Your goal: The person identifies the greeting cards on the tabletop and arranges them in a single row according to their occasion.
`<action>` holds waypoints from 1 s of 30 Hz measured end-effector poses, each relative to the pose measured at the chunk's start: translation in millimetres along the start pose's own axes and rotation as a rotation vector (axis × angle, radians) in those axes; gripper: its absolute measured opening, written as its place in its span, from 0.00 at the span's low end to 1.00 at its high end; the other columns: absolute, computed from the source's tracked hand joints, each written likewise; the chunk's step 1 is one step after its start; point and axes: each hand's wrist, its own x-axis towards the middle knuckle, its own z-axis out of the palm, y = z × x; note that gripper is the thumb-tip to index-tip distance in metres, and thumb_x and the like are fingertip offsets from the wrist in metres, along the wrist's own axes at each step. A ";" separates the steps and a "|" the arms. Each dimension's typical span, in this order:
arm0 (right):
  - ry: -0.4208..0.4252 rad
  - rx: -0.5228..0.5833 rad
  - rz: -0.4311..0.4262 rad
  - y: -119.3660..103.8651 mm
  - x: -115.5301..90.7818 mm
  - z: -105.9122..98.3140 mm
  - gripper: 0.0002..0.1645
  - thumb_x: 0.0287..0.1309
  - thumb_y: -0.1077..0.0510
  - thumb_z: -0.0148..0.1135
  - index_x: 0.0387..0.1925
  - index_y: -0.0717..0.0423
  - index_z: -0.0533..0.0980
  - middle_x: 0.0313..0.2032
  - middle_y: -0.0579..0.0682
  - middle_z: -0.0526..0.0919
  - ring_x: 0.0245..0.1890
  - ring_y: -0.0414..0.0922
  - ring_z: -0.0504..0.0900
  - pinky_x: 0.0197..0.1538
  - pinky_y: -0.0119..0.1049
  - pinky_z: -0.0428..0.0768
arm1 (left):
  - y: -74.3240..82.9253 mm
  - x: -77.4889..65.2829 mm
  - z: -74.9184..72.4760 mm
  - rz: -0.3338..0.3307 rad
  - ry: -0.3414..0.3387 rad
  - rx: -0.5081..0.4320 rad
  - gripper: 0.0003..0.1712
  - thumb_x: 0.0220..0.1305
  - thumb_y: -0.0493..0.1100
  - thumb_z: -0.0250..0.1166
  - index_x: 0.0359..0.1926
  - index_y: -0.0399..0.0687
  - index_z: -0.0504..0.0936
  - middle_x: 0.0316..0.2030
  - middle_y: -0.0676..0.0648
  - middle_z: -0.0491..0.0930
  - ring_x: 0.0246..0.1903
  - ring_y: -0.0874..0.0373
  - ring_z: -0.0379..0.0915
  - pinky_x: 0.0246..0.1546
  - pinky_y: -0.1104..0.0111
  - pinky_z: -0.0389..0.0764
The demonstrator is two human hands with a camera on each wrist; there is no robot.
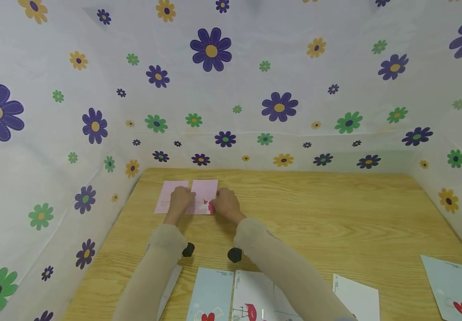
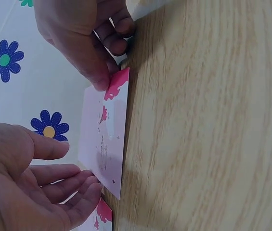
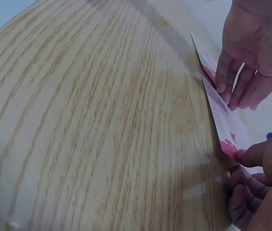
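Two pink cards lie side by side at the table's far left. My right hand (image 1: 227, 204) pinches the lower right corner of the right-hand pink card (image 1: 204, 189), thumb on its face, other fingers curled beneath. Red and white artwork marks that corner. My left hand (image 1: 180, 199) reaches to the card's left edge, between the two cards, and covers part of the left-hand pink card (image 1: 171, 189). In the left wrist view, the left fingertips (image 2: 95, 185) touch the card's edge while the thumb stays apart from it.
Along the table's near side lie a pale blue card (image 1: 212, 292) with a winged heart, white cards (image 1: 247, 285) (image 1: 357, 296) and another blue card (image 1: 453, 285) at far right. A flowered white curtain (image 1: 239, 80) encloses the wooden table (image 1: 315, 214).
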 end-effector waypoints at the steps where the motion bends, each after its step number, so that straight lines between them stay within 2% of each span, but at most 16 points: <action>1: 0.003 -0.004 0.001 0.2 0.6 1.1 0.09 0.65 0.63 0.64 0.42 0.67 0.83 0.29 0.50 0.76 0.26 0.44 0.71 0.29 0.35 0.69 | -0.4 0.1 -0.1 0.000 0.001 -0.001 0.22 0.68 0.37 0.55 0.52 0.19 0.80 0.55 0.23 0.78 0.53 0.33 0.77 0.60 0.47 0.77; 3: 0.013 -0.018 -0.002 0.9 1.7 3.9 0.08 0.64 0.62 0.65 0.40 0.66 0.82 0.27 0.49 0.75 0.26 0.44 0.70 0.27 0.36 0.68 | -1.4 1.2 0.1 0.013 0.016 0.012 0.19 0.66 0.36 0.56 0.47 0.20 0.81 0.50 0.24 0.81 0.49 0.34 0.78 0.56 0.50 0.79; 5: 0.026 -0.033 -0.002 1.5 3.0 7.4 0.08 0.64 0.61 0.66 0.38 0.64 0.82 0.27 0.49 0.74 0.26 0.44 0.70 0.27 0.36 0.68 | -3.2 1.1 -0.1 0.034 0.030 0.032 0.14 0.65 0.35 0.56 0.31 0.26 0.80 0.44 0.25 0.82 0.41 0.38 0.78 0.49 0.53 0.81; 7: 0.034 -0.041 -0.013 1.9 4.0 10.2 0.08 0.63 0.60 0.66 0.32 0.62 0.80 0.24 0.48 0.72 0.24 0.44 0.68 0.25 0.36 0.66 | -5.0 2.0 0.0 0.054 0.042 0.050 0.16 0.63 0.35 0.56 0.18 0.36 0.69 0.30 0.32 0.78 0.30 0.45 0.70 0.35 0.59 0.77; 8: 0.035 -0.045 -0.020 1.7 4.1 10.7 0.09 0.63 0.60 0.67 0.29 0.61 0.78 0.23 0.47 0.70 0.23 0.44 0.67 0.24 0.36 0.65 | -5.4 2.1 -0.1 0.061 0.044 0.066 0.18 0.63 0.35 0.56 0.16 0.40 0.64 0.28 0.34 0.76 0.29 0.45 0.68 0.33 0.58 0.74; 9: 0.034 -0.050 -0.028 1.2 3.8 10.9 0.11 0.62 0.60 0.67 0.26 0.59 0.76 0.22 0.47 0.69 0.23 0.43 0.66 0.23 0.36 0.64 | -5.8 1.9 -0.6 0.067 0.046 0.076 0.18 0.63 0.36 0.56 0.16 0.38 0.66 0.30 0.33 0.78 0.30 0.44 0.71 0.35 0.59 0.77; 11: 0.028 -0.060 -0.043 0.7 4.0 11.1 0.17 0.62 0.61 0.67 0.21 0.56 0.71 0.20 0.46 0.66 0.21 0.43 0.64 0.22 0.35 0.62 | -5.8 1.4 -1.4 0.069 0.042 0.086 0.15 0.65 0.37 0.56 0.23 0.30 0.77 0.40 0.28 0.83 0.39 0.38 0.78 0.45 0.55 0.82; 14: 0.013 -0.106 -0.060 -1.1 3.2 10.8 0.19 0.63 0.60 0.67 0.20 0.55 0.69 0.20 0.46 0.65 0.21 0.43 0.65 0.22 0.35 0.63 | -5.6 2.5 -1.9 0.058 0.032 0.085 0.15 0.66 0.37 0.57 0.34 0.23 0.80 0.37 0.29 0.82 0.36 0.40 0.77 0.44 0.55 0.81; 15: 0.009 -0.125 -0.063 -2.0 3.0 11.0 0.18 0.64 0.60 0.67 0.20 0.55 0.70 0.21 0.46 0.67 0.22 0.43 0.66 0.23 0.35 0.64 | -5.9 2.9 -2.0 0.057 0.030 0.078 0.15 0.66 0.37 0.57 0.32 0.24 0.80 0.31 0.31 0.81 0.31 0.44 0.76 0.39 0.59 0.80; 17: 0.000 -0.164 -0.063 -3.4 2.5 11.5 0.16 0.66 0.59 0.66 0.23 0.56 0.73 0.23 0.47 0.70 0.24 0.44 0.68 0.25 0.36 0.67 | -6.9 4.3 -1.9 0.062 0.031 0.069 0.17 0.65 0.37 0.58 0.20 0.33 0.71 0.17 0.43 0.68 0.21 0.53 0.61 0.26 0.65 0.69; 19: -0.006 -0.185 -0.065 -5.6 1.0 10.7 0.13 0.67 0.58 0.66 0.26 0.57 0.76 0.25 0.48 0.73 0.26 0.44 0.70 0.27 0.37 0.70 | -7.2 5.2 -2.0 0.065 0.026 0.058 0.22 0.65 0.36 0.58 0.15 0.43 0.61 0.15 0.51 0.55 0.19 0.58 0.50 0.22 0.68 0.57; 21: -0.007 -0.195 -0.064 -7.0 -0.4 9.8 0.12 0.67 0.58 0.65 0.28 0.59 0.78 0.26 0.49 0.75 0.26 0.45 0.71 0.28 0.38 0.72 | -7.3 5.3 -2.2 0.073 0.029 0.053 0.25 0.64 0.36 0.58 0.14 0.49 0.58 0.14 0.54 0.53 0.18 0.60 0.48 0.21 0.70 0.54; 25: -0.002 -0.203 -0.069 -7.4 -1.5 9.0 0.11 0.66 0.58 0.65 0.28 0.59 0.78 0.27 0.50 0.76 0.27 0.45 0.71 0.29 0.39 0.73 | -7.2 4.5 -2.3 0.066 0.020 0.042 0.25 0.64 0.36 0.58 0.14 0.50 0.57 0.14 0.54 0.52 0.18 0.60 0.47 0.21 0.70 0.53; 28: 0.006 -0.215 -0.077 -6.5 -0.9 9.8 0.12 0.66 0.58 0.66 0.27 0.58 0.78 0.27 0.49 0.75 0.27 0.45 0.71 0.29 0.39 0.73 | -7.2 3.8 -2.3 0.045 0.009 0.037 0.23 0.65 0.36 0.58 0.16 0.46 0.59 0.15 0.51 0.54 0.19 0.59 0.49 0.22 0.68 0.56; 30: 0.008 -0.217 -0.078 -6.3 -1.2 10.2 0.13 0.67 0.56 0.66 0.27 0.57 0.77 0.27 0.49 0.75 0.27 0.46 0.71 0.29 0.39 0.72 | -7.5 3.1 -2.3 0.044 0.013 0.048 0.18 0.65 0.37 0.58 0.18 0.37 0.68 0.18 0.44 0.66 0.22 0.54 0.59 0.26 0.65 0.67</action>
